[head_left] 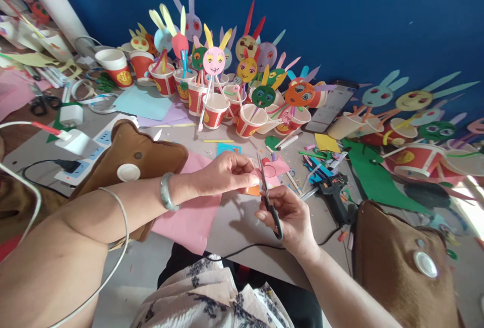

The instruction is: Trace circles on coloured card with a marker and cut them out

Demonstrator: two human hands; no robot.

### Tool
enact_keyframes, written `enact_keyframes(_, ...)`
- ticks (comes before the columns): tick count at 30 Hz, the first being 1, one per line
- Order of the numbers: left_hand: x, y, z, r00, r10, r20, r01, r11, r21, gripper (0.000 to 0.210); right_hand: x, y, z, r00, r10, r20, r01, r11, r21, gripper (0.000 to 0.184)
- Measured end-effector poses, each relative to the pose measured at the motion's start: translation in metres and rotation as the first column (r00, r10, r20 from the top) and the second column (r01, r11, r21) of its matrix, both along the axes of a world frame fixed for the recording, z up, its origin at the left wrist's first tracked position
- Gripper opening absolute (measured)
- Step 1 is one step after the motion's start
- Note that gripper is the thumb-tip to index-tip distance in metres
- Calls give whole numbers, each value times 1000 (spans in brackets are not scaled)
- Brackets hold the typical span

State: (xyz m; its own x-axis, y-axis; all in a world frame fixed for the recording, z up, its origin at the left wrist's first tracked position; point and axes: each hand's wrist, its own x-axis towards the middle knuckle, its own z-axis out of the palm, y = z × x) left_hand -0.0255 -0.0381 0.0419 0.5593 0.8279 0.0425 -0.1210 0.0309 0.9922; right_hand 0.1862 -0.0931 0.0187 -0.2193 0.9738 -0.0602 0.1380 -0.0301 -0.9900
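Observation:
My right hand [293,217] grips black-handled scissors [270,204], its fingers at the handles and the blades pointing away from me. Close to the blades, my left hand [230,172] pinches a small piece of pink paper [277,168] that has a round outline on it; the fingers hide part of it. Beneath the hands lie a scrap of orange paper [251,191] and a bit of blue paper [228,148]. A large pink sheet [189,222] spreads under my left forearm.
Red-and-white paper cups [216,111] with rabbit-faced paper figures [215,61] line the blue wall. A black glue gun [335,197] and green paper [378,177] lie to the right. Brown cushions [401,252] flank me. A power strip [96,151] is at left; a phone [330,106] leans at the back.

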Motion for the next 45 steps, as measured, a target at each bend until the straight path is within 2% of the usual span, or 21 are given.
enact_keyframes(8, -1, 0, -1, 1000, 21, -22, -20, 1000, 24, 26, -1, 0, 0, 1000, -14, 8, 14, 1000, 7, 53)
enact_keyframes(13, 0, 0, 1, 1000, 30, -8, -30, 1000, 6, 28, -2, 0, 1, 1000, -12, -4, 12, 1000, 12, 47)
enact_keyframes(21, 0, -1, 7, 998, 56, 19, -55, 997, -49, 34, 1, -1, -2, 1000, -11, 3, 11, 1000, 12, 53)
enact_keyframes(25, 1, -1, 5, 999, 33, 28, -32, 999, -44, 38, 0, -1, -2, 1000, -10, -9, 10, 1000, 18, 48)
enact_keyframes(33, 0, 0, -2, 1000, -2, 0, 2, 1000, -16, 31, 0, -2, -2, 1000, -4, -19, 5, 1000, 5, 51)
enact_keyframes(45, 1, 0, -3, 999, -30, 13, 31, 998, -48, 31, -1, -2, -2, 1000, -15, -27, 14, 1000, -4, 53)
